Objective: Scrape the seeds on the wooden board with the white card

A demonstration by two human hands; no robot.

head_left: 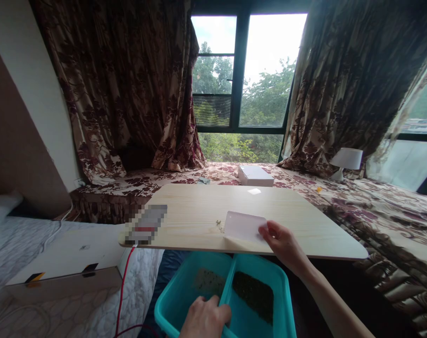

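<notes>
My right hand (278, 239) pinches the right edge of a thin, whitish plastic sheet (244, 226) with rounded corners. The sheet is tilted at the front of the wooden table (199, 202). Just left of it lie small dark crumbs (219, 225) on the tabletop. Below the table edge stands a teal two-compartment bin (287, 300). Dark green, loose bits (253, 295) cover part of its right compartment, and a thinner scatter of bits (209, 280) lies in the left one. My left hand (206, 319) is closed at the bin's divider; its fingertips are partly hidden.
A blurred-out phone-like device (148, 225) with a red cable (123, 281) sits at the table's left end. A white box (72, 253) rests on the bed at left. Behind the table are a smaller white box (257, 176) and a lamp (347, 159).
</notes>
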